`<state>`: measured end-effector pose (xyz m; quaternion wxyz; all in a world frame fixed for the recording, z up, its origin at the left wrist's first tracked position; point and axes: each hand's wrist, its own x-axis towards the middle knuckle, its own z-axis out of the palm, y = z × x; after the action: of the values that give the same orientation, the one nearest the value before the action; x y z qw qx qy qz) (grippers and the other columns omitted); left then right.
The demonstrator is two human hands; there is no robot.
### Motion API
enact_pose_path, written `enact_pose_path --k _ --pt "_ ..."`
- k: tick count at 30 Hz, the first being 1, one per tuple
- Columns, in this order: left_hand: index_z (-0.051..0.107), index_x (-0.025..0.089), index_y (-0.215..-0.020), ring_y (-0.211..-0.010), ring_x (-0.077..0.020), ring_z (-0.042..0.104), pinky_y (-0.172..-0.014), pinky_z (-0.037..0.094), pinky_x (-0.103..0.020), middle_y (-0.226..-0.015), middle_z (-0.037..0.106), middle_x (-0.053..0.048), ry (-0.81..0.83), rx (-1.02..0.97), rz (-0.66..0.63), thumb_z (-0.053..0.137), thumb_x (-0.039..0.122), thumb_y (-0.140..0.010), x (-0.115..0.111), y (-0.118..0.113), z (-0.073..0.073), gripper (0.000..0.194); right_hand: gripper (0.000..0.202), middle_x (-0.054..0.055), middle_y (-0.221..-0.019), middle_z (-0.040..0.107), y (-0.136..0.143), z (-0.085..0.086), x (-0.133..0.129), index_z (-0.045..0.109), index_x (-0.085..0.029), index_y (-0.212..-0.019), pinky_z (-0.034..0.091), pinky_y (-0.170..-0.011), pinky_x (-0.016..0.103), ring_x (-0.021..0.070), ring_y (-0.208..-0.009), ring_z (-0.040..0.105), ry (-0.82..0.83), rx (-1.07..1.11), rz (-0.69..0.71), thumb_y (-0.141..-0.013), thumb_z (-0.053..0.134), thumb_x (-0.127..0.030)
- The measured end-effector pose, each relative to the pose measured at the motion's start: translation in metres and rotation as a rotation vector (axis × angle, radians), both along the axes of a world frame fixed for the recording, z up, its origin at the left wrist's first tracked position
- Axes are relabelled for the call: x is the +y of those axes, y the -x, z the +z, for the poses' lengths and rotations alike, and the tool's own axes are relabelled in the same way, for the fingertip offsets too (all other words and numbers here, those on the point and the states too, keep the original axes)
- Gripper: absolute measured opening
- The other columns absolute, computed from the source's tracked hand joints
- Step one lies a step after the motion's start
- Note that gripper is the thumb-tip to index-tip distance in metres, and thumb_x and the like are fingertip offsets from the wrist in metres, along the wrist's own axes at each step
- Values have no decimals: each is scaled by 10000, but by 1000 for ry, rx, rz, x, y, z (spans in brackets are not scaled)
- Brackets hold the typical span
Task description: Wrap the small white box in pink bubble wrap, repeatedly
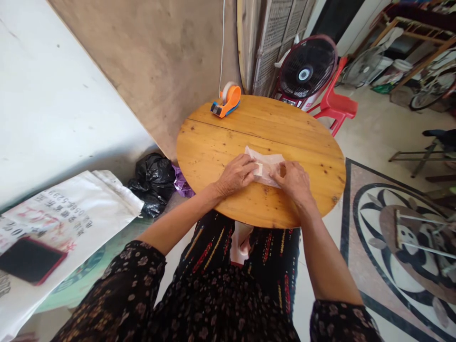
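A small pale, cream-coloured block (258,169) lies on a crumpled, translucent wrapping sheet (264,155) on the round wooden table (213,142). From the left, the bent fingers of my left hand (238,174) close on the block's edge. At the sheet's right side, my right hand (292,179) has its thumb and fingers curled in a pinch on the sheet. Parts of the sheet's edges are hidden under both hands. What the block is made of cannot be made out.
An orange tape dispenser (231,100) stands at the table's back edge. Behind the table are a fan (307,66) and a red plastic chair (335,105). Black bags (155,178) sit left of it, near a white sack (89,199) carrying a phone (30,260).
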<state>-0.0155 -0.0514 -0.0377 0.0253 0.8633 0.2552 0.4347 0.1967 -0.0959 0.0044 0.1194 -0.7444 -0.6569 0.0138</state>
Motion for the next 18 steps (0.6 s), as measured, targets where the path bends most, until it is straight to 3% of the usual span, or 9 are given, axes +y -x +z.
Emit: enact_pose_path --k 4,9,14,18 --pt "679 147 -975 -1014 -220 578 -915 515 -382 -1092 654 -124 -5 -4 -13 503 131 -844 0 0 1 220 432 211 -1088 672 4 6 -6 671 -131 -1036 415 -878 479 351 -1003 614 79 -88 -90 -841 593 -509" --pt "680 150 -971 -1017 -226 572 -908 514 -384 -1088 654 -122 -3 8 1 501 133 -842 -1 0 3 222 204 98 -890 700 9 6 -7 651 -195 -824 407 -761 377 260 -837 624 92 45 -88 -848 571 -381" --pt "696 154 -947 -980 -238 576 -881 523 -397 -1056 660 -122 4 40 38 502 138 -837 -2 0 3 223 180 72 -823 668 7 -2 -5 615 -197 -725 357 -679 324 212 -758 577 0 127 -49 -831 568 -335" --pt "696 145 -927 -1106 -251 571 -969 509 -422 -1186 653 -137 -1 9 4 508 110 -802 -1 0 3 228 214 12 -647 599 1 -4 -5 577 -203 -664 340 -617 300 162 -617 512 -109 378 -55 -799 587 -370"
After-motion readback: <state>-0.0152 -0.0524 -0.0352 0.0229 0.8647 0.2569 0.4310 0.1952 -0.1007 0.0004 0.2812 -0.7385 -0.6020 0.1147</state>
